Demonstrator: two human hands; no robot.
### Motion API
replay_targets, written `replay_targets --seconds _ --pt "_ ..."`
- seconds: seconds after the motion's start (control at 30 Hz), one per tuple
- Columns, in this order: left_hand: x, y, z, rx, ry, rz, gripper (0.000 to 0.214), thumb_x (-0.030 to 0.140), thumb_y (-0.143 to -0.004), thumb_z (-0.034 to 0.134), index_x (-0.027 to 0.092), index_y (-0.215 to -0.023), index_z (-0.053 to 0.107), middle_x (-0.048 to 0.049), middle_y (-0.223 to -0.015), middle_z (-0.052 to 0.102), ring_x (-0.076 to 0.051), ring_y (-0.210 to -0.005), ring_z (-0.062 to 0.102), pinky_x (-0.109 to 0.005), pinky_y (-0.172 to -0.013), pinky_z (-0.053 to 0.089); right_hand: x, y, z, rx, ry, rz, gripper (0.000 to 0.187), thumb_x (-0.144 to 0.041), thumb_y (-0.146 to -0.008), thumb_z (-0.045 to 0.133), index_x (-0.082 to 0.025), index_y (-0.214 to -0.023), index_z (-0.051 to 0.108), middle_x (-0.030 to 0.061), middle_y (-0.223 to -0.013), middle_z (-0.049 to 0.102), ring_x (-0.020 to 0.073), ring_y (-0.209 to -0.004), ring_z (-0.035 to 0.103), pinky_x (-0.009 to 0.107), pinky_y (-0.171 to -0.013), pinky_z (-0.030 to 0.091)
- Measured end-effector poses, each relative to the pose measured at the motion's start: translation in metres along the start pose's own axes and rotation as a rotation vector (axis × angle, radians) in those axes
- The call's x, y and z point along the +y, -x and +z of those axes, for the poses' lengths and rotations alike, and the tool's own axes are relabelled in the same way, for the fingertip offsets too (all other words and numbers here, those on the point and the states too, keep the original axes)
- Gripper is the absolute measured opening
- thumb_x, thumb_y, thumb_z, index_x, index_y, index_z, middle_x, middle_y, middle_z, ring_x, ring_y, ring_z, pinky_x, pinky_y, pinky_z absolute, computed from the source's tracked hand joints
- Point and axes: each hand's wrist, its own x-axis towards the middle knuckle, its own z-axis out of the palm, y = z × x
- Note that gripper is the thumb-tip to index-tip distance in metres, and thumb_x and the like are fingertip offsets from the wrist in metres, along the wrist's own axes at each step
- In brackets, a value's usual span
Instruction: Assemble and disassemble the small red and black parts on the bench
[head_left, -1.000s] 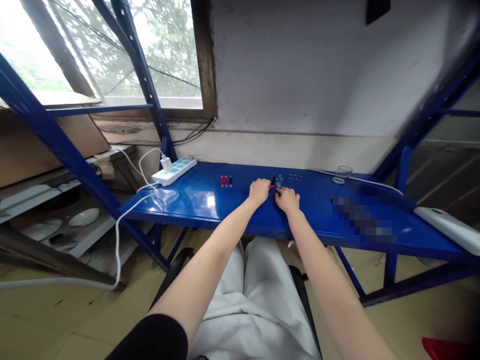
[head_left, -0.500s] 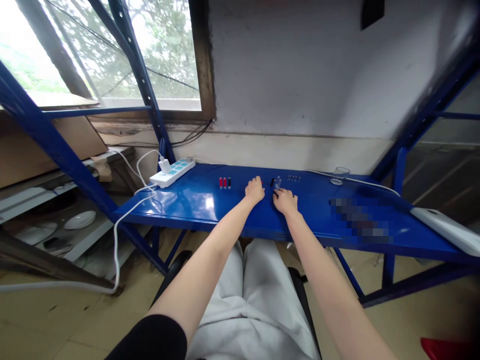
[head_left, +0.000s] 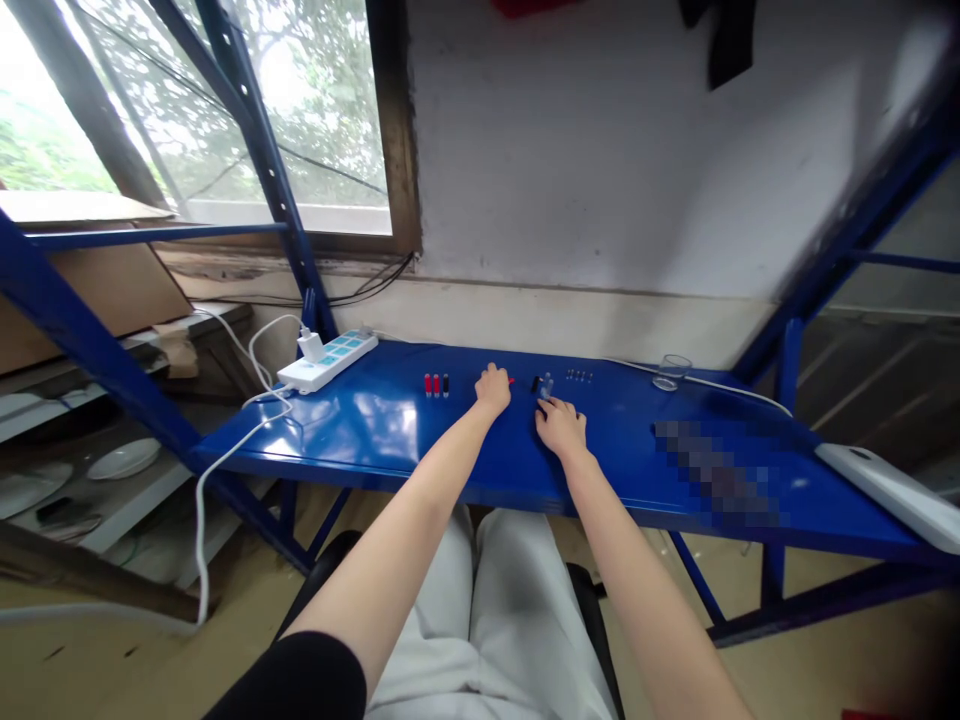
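Note:
My left hand (head_left: pixel 493 390) is closed low over the blue table (head_left: pixel 360 425), fingers curled. A small red tube (head_left: pixel 511 381) pokes out at its right side; the rest is hidden by the fingers. My right hand (head_left: pixel 562 427) rests on the table with its fingers bent and slightly apart. Its fingertips reach the near end of some small clear pieces (head_left: pixel 548 383), and I see no firm hold. Just left of these is a small black tube (head_left: pixel 535 384). Farther left, two red tubes (head_left: pixel 433 385) and one black tube (head_left: pixel 446 385) with clear ends form a row.
Several tiny metallic pieces (head_left: pixel 579 376) lie in a row behind my right hand. Farther right are a clear glass (head_left: pixel 671 372), a blurred-out dark object (head_left: pixel 716 475) and a white slab-like object (head_left: pixel 889 490). A white power strip (head_left: pixel 330 362) with cables occupies the back left corner.
The camera view has tilted up a little and shifted right, so everything sits lower and more to the left. Both hands stay in nearly the same places on the table.

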Motion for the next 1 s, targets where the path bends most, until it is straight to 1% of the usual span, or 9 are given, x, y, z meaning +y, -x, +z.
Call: replay_targets --seconds 0.07,0.13,0.3,0.4,0.53,0.63,0.77,0.9,1.0 --pt "-0.001 0.006 -0.002 0.049 0.051 0.006 0.023 0.026 -0.086 0.041 0.016 -0.098 0.057 -0.014 -0.11 0.053 -0.022 -0.097 0.055 -0.03 -0.076 0.044 0.001 -0.001 0.001 -0.01 0.002 -0.004 0.043 -0.033 -0.089 0.028 -0.024 -0.126 0.049 0.0067 -0.134 0.044 0.0235 -0.12 0.036 0.044 -0.095 0.029" --pt "-0.004 0.015 -0.006 0.092 0.13 0.023 0.021 0.028 -0.086 0.042 0.018 -0.097 0.057 -0.0125 -0.099 0.058 -0.022 -0.091 0.057 -0.031 -0.073 0.044 0.001 -0.001 0.001 -0.019 -0.003 -0.005 0.044 -0.034 -0.089 0.028 -0.024 -0.127 0.048 0.0065 -0.135 0.043 0.0236 -0.12 0.035 0.045 -0.096 0.028" --pt "-0.022 0.046 -0.015 0.173 0.398 0.077 0.015 0.03 -0.084 0.048 0.022 -0.089 0.059 -0.0046 -0.076 0.063 -0.017 -0.073 0.059 -0.026 -0.066 0.042 0.001 -0.003 0.001 -0.036 -0.028 -0.004 0.045 -0.035 -0.089 0.027 -0.024 -0.128 0.046 0.0064 -0.136 0.041 0.0248 -0.123 0.032 0.048 -0.097 0.026" --pt "-0.035 0.065 -0.014 0.23 0.594 0.099 0.014 0.028 -0.082 0.05 0.02 -0.086 0.06 -0.0016 -0.07 0.063 -0.013 -0.066 0.058 -0.023 -0.064 0.042 0.002 -0.005 0.003 -0.05 -0.024 -0.003 0.047 -0.037 -0.089 0.026 -0.024 -0.129 0.045 0.0066 -0.136 0.04 0.0253 -0.123 0.031 0.048 -0.097 0.026" --pt "-0.044 0.082 -0.011 0.305 0.796 0.044 0.014 0.025 -0.081 0.05 0.017 -0.088 0.06 -0.002 -0.072 0.064 -0.011 -0.065 0.058 -0.022 -0.064 0.043 0.003 -0.006 0.004 -0.056 -0.017 0.0 0.048 -0.038 -0.089 0.024 -0.023 -0.13 0.043 0.0065 -0.137 0.04 0.0255 -0.124 0.03 0.048 -0.097 0.026" --pt "-0.044 0.088 -0.01 0.315 0.825 0.052 0.014 0.023 -0.081 0.05 0.017 -0.09 0.06 -0.0029 -0.076 0.064 -0.011 -0.067 0.059 -0.022 -0.066 0.044 0.003 -0.006 0.004 -0.055 -0.014 -0.002 0.049 -0.038 -0.089 0.023 -0.022 -0.131 0.042 0.0072 -0.137 0.039 0.0259 -0.124 0.03 0.048 -0.098 0.026" --pt "-0.042 0.089 -0.011 0.271 0.828 0.072 0.014 0.022 -0.081 0.051 0.017 -0.092 0.059 -0.0036 -0.08 0.065 -0.011 -0.07 0.06 -0.022 -0.067 0.045 0.003 -0.006 0.004 -0.067 0.006 0.0 0.05 -0.038 -0.089 0.022 -0.022 -0.132 0.041 0.0076 -0.138 0.038 0.0255 -0.124 0.03 0.047 -0.098 0.027" --pt "-0.042 0.088 -0.01 0.258 0.89 0.046 0.013 0.022 -0.08 0.052 0.017 -0.091 0.057 -0.0037 -0.08 0.065 -0.011 -0.071 0.061 -0.021 -0.065 0.045 0.003 -0.006 0.004 -0.072 0.013 0.004 0.05 -0.038 -0.089 0.021 -0.023 -0.133 0.039 0.007 -0.139 0.037 0.0256 -0.125 0.029 0.048 -0.098 0.026" --pt "-0.043 0.086 -0.009 0.266 0.884 0.02 0.011 0.023 -0.079 0.054 0.018 -0.089 0.055 -0.0034 -0.08 0.065 -0.011 -0.071 0.061 -0.021 -0.065 0.045 0.004 -0.006 0.005 -0.073 0.013 -0.001 0.051 -0.038 -0.089 0.02 -0.023 -0.133 0.039 0.0067 -0.139 0.037 0.0259 -0.126 0.028 0.048 -0.099 0.026"
